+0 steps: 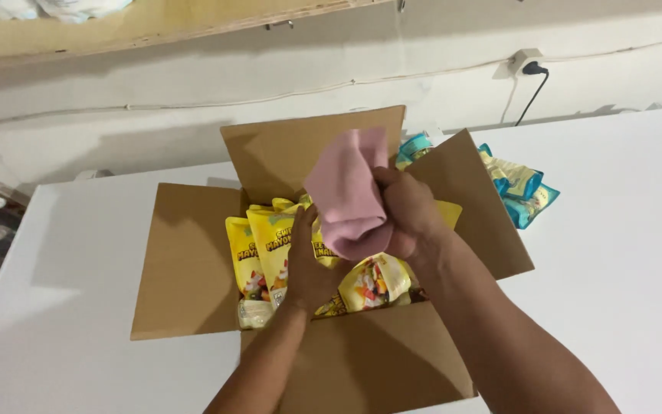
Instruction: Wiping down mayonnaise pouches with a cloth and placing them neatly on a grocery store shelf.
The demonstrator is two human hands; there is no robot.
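Note:
An open cardboard box (185, 261) stands on a white table (622, 253), its flaps spread outward. Several yellow pouches (258, 245) stand packed inside it. My right hand (411, 215) is closed around a pink cloth (346, 192), held above the box's middle. My left hand (304, 261) reaches into the box and rests on a yellow pouch just under the cloth. Whether it grips that pouch is hidden by the cloth and the hand itself.
Blue and cream pouches (522, 188) lie on the table behind the box's right flap. A white wall with a cable and a plugged socket (529, 65) runs along the back. A wooden shelf (116, 31) hangs above at the upper left.

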